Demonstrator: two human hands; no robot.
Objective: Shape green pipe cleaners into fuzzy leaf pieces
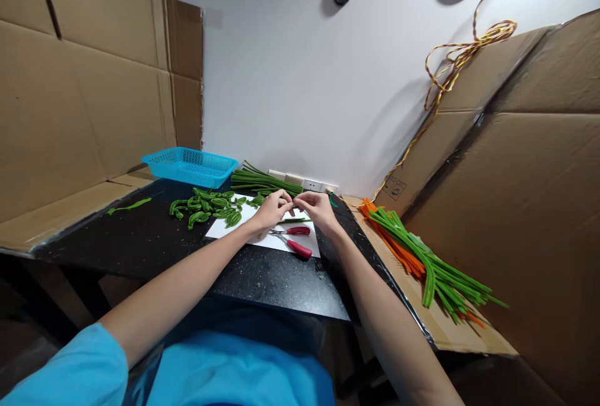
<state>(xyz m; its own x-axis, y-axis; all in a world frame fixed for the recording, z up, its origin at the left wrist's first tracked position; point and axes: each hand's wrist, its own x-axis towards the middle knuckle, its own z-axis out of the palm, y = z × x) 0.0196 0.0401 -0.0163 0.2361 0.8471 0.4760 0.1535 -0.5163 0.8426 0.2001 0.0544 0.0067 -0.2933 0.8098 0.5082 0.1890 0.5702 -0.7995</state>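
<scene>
My left hand [274, 209] and my right hand [319, 209] meet over a white sheet [225, 227], fingertips pinched close together. What lies between the fingers is too small to make out. Below them, red-handled pliers [299, 248] rest on the sheet, jaws towards my left hand. A short green stem [295, 220] lies just behind the pliers. To the left of my left hand is a pile of green leaf-like pieces [201, 203], bent from what look like fuzzy pipe cleaners. Behind my hands lies a bundle of long dark green stems [262, 180].
A blue plastic basket [192, 168] stands at the back left of the black table [126, 240]. One green strip [130, 206] lies near the left edge. Green pipe cleaners [435, 262] and orange ones [398, 250] lie on cardboard at right. A power strip [313, 185] sits against the wall.
</scene>
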